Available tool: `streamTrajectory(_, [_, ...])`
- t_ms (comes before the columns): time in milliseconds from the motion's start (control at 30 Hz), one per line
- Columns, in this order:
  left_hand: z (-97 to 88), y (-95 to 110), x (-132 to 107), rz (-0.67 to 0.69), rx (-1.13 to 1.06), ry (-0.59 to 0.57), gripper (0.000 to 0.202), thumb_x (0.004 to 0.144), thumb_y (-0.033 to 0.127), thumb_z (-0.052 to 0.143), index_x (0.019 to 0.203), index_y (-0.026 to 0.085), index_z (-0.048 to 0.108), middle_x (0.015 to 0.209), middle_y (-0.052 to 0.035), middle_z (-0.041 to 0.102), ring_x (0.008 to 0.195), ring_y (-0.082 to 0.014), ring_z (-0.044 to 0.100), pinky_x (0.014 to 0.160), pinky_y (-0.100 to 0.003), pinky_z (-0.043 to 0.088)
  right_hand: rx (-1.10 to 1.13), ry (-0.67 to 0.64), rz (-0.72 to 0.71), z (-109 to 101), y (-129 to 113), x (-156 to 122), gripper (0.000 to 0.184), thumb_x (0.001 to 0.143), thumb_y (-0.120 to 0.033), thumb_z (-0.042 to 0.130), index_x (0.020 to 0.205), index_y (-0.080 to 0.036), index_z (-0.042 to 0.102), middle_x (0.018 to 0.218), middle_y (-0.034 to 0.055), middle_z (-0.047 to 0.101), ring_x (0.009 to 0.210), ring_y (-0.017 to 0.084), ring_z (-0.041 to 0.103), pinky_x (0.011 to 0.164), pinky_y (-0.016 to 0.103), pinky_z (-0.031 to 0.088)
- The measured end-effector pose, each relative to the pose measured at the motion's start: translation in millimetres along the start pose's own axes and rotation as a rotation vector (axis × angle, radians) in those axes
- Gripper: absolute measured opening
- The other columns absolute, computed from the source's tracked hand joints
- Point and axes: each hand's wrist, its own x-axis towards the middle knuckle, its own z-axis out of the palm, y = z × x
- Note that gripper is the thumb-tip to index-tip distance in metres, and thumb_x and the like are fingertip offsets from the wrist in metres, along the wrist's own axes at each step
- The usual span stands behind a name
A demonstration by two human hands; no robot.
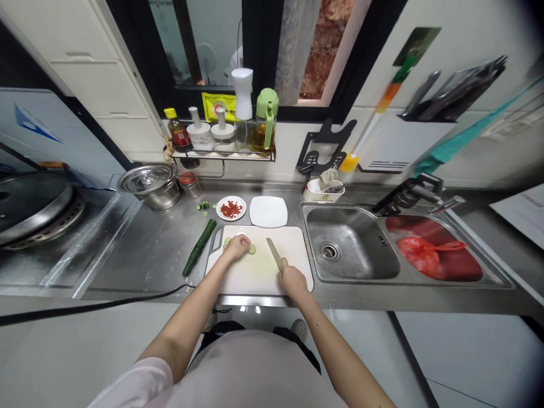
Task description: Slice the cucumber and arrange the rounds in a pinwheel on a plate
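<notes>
My right hand is wrapped round the handle of a kitchen knife, its blade pointing away over the white cutting board. On the board's left half, my left hand has its fingers curled together among pale green cucumber slices. One cucumber slice shows right beside the fingertips; others are partly covered by the hand. What the left fingers hold, if anything, is hidden. A whole dark green cucumber lies on the counter left of the board.
Behind the board stand a white plate of chopped red pieces and a bare white plate. Cucumber scraps lie nearby. A lidded steel pot stands back left; the sink is at right, with a red bag.
</notes>
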Motion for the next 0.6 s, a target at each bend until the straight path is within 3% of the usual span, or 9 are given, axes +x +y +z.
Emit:
streamTrajectory(100, [8.0,4,-6,0.006,0.087,-0.041,0.017,0.072,0.019,0.066,0.088,0.023,0.063,0.085,0.0017,0.071,0.085,-0.0176,0.064,0.081,-0.031,0.039,-0.011,0.004,-0.02,-1,1,0,0.038,0.09,-0.015,0.035,0.127,-0.015,0.043,0.099,0.0155,0.068,0.093,0.024,0.066,0.072,0.031,0.041])
streamTrajectory(267, [4.9,7,-8,0.037,0.226,-0.013,0.02,0.074,0.014,0.059,0.091,0.025,0.062,0.092,0.001,0.072,0.099,-0.022,0.062,0.091,-0.038,0.032,-0.027,0.025,-0.062,-3,1,-6,0.037,0.09,-0.014,0.033,0.125,-0.015,0.045,0.098,0.0149,0.068,0.093,0.025,0.066,0.074,0.031,0.041])
streamTrajectory(600, [5.6,4,1,-0.006,0.307,0.015,0.019,0.076,0.025,0.062,0.095,0.027,0.062,0.101,-0.001,0.071,0.108,-0.0243,0.058,0.091,-0.038,0.03,-0.088,-0.013,-0.196,2,-16,-26,0.031,0.091,-0.014,0.034,0.119,-0.017,0.045,0.094,0.0131,0.068,0.089,0.024,0.066,0.07,0.03,0.04])
